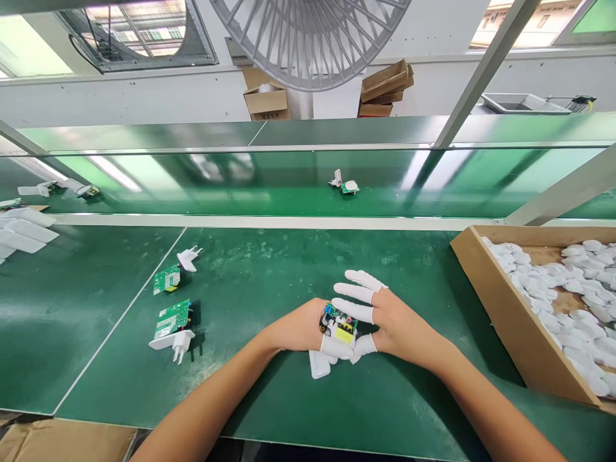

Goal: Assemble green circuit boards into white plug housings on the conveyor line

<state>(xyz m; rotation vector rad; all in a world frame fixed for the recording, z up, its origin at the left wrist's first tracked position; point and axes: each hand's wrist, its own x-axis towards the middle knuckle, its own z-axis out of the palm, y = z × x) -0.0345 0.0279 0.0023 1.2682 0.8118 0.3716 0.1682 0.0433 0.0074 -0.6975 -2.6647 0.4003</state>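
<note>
My left hand is closed around a small circuit board with a yellow transformer and other parts facing up. A white plastic plug part sticks out below its thumb. Across the board's right side reaches my right hand, its index finger on the upper edge and its thumb at the lower white part, while the other fingers stretch out. White finger cots cover the visible fingertips. To the left on the bench lie a green board beside a white plug, and another board with a white plug piece.
At right stands a cardboard tray of white oval pieces. White flat casings are stacked at far left. Beyond a pale rail, another board lies on the green strip. A fan hangs above; a slanted post rises at right.
</note>
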